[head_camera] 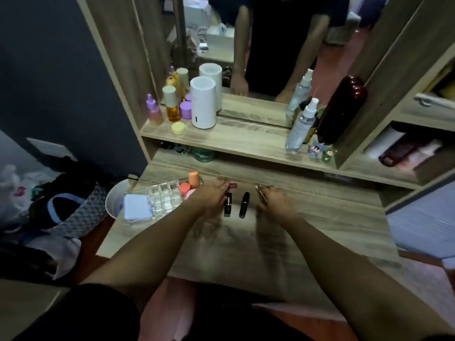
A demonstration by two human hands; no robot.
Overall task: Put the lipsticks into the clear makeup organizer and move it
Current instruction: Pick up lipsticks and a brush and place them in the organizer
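Wood-grain vanity top [307, 225], mirror [270, 45] behind. Lipsticks, four: two black tubes lying side by side, one [228, 204] touching the left hand, one [244, 204] between the hands; one maroon [233, 185] at the left hand's [209, 196] fingertips; one gold [261, 193] pinched in the right hand [277, 203]. Clear makeup organizer [165, 198], one, at left, beside a white box [136, 206]. Shelf [241, 139]: two white cylinders, assorted bottles.

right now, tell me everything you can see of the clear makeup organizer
The clear makeup organizer looks like transparent acrylic, a grid of small square compartments that all appear empty. It sits flat on the wooden vanity table near its left edge. A white flat box lies against or over its near left end, and coral-pink containers crowd its far right corner. The left hand is just to its right; contact is unclear.
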